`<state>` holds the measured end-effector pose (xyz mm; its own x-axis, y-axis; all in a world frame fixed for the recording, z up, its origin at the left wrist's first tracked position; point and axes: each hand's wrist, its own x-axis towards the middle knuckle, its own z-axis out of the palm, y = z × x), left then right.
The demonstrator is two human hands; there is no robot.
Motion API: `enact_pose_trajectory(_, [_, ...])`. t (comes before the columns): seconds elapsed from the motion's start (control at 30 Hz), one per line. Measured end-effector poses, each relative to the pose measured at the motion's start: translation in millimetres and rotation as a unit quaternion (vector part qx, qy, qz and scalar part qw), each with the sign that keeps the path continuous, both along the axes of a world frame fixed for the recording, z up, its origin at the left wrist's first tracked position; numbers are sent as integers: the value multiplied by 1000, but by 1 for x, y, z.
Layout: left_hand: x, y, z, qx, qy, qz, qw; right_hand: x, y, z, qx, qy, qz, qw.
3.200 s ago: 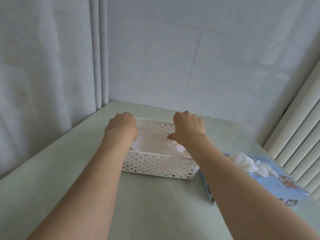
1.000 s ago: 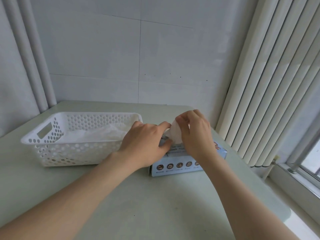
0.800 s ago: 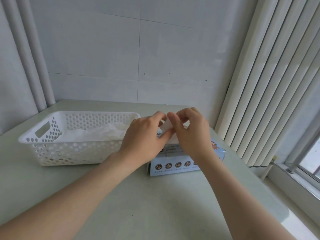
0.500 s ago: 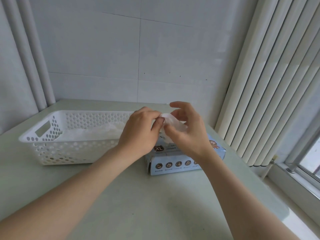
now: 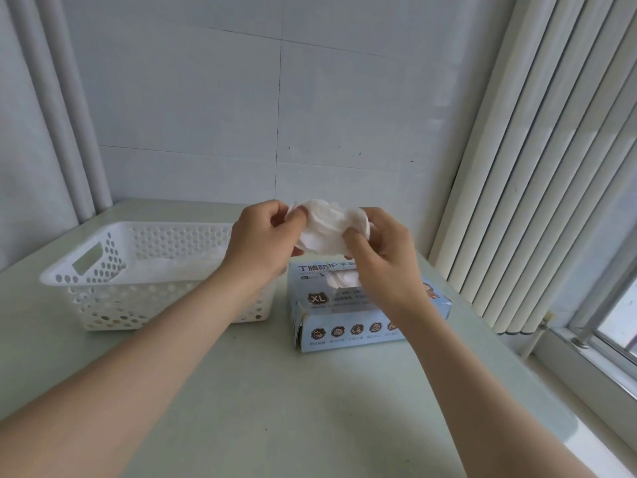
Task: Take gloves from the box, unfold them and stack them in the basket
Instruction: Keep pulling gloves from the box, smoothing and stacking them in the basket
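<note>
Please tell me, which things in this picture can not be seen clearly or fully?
Head view only.
1. The glove: bunched between left hand and right hand; cuff and fingers cannot be told apart.
2. The box opening: partly behind the right hand; gloves left inside unknown.
3. The basket: right end and part of its stack behind the left forearm; count unclear.
4. Small print on the box: too small.

The right hand (image 5: 382, 260) covers part of the box (image 5: 344, 326) opening, and the box's small print is too fine to read. The left forearm (image 5: 206, 312) hides the right end of the basket (image 5: 155, 229). The crumpled shape of the glove (image 5: 327, 229) is unclear.
</note>
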<state>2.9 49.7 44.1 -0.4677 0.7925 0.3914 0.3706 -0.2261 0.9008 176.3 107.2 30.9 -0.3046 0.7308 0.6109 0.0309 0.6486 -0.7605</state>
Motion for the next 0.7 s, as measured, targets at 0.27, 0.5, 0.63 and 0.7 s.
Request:
enact_pose_trajectory(0.27, [7,-6,7,-52,-24,-98,994,-6,-5,-1,5,-46,-25,999])
enact_pose_trajectory(0.5, [8,-11,11,-42,-20,-168,985,-5,-9,7,-103,60,-48,992])
enact_pose_trajectory(0.63, [12,-10,9,-16,6,-125,992,-6,-10,9,-128,71,-66,987])
enact_pose_trajectory(0.7, [13,-11,9,-17,8,-119,993,-7,-11,10,-140,80,-70,984])
